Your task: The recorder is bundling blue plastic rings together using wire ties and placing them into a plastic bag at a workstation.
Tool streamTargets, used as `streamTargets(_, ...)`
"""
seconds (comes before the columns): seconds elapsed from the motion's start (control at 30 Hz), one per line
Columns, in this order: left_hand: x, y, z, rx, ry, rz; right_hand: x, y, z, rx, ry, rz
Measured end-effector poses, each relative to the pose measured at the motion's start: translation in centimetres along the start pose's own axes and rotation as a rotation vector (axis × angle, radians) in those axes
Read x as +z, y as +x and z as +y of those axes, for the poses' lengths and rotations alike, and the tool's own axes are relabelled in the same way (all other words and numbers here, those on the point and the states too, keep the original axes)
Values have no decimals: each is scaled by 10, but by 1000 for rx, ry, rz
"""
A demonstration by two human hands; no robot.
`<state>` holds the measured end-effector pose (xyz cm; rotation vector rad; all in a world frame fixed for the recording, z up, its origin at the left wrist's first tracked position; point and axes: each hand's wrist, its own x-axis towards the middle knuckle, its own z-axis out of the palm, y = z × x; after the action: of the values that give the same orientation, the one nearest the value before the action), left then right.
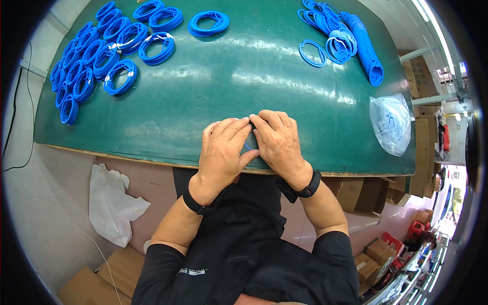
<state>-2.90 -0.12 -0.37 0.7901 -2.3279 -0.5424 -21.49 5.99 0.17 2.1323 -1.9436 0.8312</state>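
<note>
My left hand (pixel 223 147) and my right hand (pixel 279 142) meet over the near edge of the green table (pixel 203 91). Their fingertips nearly touch, palms down and fingers curled in. A thin bit of blue (pixel 247 146) shows in the gap by my left thumb; the rest of whatever lies under the hands is hidden. Both hands look closed around it, though its kind cannot be made out.
Many blue coils (pixel 120 90) cover the table's far left, with one coil (pixel 208 32) set apart. At the far right are looped blue strips (pixel 340 47), a blue roll (pixel 365 48) and a clear plastic bag (pixel 390 124). Cardboard boxes (pixel 363 195) stand below the right edge.
</note>
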Motion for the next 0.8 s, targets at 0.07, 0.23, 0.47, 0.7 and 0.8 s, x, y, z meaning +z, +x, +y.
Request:
streamTargets(0.07, 0, 0, 0, -1, 0, 0, -1, 1, 0, -1, -5, -6)
streamTargets(0.23, 0, 1, 0, -5, 0, 1, -1, 0, -1, 0, -3, -4)
streamTargets(0.47, 0, 2, 0, -3, -9, 0, 1, -1, 1, -13, -6, 1)
streamTargets(0.7, -1, 1, 0, -9, -11, -6, 0, 0, -1, 9, 7, -5)
streamTargets(0.8, -1, 2, 0, -9, -10, -11, -1, 1, -1, 8, 7, -10)
